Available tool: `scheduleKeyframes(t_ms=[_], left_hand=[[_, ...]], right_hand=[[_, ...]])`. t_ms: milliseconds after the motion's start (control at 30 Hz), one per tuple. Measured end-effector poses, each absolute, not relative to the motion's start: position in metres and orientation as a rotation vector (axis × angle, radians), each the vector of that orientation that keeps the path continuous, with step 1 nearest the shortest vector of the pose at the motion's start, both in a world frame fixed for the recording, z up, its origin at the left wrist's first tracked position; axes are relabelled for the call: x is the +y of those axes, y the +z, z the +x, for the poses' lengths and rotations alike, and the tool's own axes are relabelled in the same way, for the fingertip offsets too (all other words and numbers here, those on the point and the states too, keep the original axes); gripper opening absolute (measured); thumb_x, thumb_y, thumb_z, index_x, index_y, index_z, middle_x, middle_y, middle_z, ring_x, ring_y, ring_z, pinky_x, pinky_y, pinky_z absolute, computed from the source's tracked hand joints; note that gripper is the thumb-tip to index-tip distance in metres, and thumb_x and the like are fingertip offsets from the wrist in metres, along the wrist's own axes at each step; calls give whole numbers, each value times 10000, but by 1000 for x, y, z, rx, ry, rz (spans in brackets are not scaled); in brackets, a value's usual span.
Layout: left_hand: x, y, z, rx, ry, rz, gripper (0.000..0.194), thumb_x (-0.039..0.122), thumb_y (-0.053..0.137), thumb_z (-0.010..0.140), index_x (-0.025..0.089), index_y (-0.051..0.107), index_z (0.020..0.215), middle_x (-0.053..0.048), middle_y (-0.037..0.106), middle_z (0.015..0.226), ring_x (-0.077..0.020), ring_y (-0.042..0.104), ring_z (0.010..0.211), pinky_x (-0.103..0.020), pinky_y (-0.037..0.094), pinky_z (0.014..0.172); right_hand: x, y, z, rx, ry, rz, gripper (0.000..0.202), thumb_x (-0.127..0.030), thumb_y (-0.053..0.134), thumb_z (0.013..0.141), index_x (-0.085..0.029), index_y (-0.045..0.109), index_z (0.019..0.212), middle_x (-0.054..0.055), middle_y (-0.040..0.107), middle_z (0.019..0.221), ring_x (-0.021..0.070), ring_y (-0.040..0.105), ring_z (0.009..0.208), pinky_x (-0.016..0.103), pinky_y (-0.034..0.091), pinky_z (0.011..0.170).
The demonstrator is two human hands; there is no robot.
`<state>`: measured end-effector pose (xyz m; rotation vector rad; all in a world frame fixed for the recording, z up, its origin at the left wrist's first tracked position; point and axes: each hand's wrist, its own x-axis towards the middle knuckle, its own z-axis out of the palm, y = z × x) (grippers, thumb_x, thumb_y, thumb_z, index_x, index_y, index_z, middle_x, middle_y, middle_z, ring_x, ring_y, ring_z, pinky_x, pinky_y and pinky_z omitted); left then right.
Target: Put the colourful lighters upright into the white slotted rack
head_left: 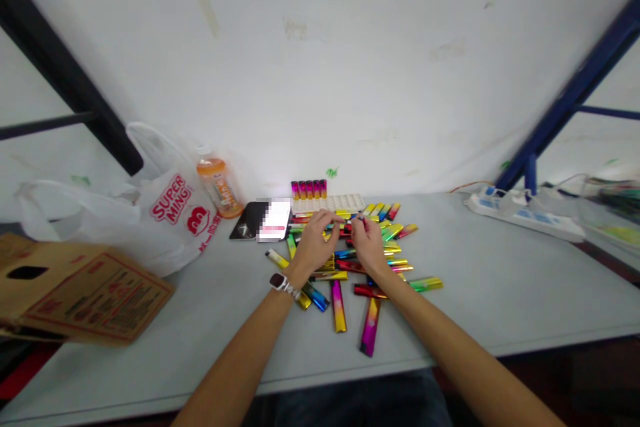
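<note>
Purple-pink stick [371, 327] nearest, below right hand [369, 245]; both hands pinching one small stick [349, 218] together, left hand [314, 242] watch-side, over foil stick pile [395, 260] on tabletop [500, 280].

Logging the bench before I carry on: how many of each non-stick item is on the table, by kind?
Plastic bag: 1
Orange drink bottle: 1
Cardboard box: 1
Phone: 1
White tray: 1
Power strip: 1
Total: 6
The loose metallic sticks overlap too much to count.

Phone screen [275, 220] blurred; box [75, 290] cropped
</note>
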<state>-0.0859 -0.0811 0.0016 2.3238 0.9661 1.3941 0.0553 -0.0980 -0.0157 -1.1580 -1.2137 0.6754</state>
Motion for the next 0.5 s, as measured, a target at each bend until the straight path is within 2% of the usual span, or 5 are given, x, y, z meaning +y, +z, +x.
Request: scheduleKeyframes(t_ms=[267, 500], left_hand=[[-82, 1, -85, 958, 1382, 2344, 157, 112, 522, 915, 193, 650, 959, -53, 647, 954, -191, 599, 959, -365, 494, 898], [-84, 2, -85, 969, 1378, 2350, 148, 111, 519, 914, 199, 634, 945, -49, 650, 952, -195, 604, 971, -365, 493, 910]], right_hand=[[-98, -16, 53, -1197, 733, -1165, 298, -373, 480, 879, -238, 433, 618, -49, 404, 539, 135, 358, 532, 280, 287, 518], [-108, -6, 54, -1153, 886, -1035, 425, -624, 534, 873, -242, 494, 691, -42, 389, 556, 142, 354, 545, 281, 298, 501]])
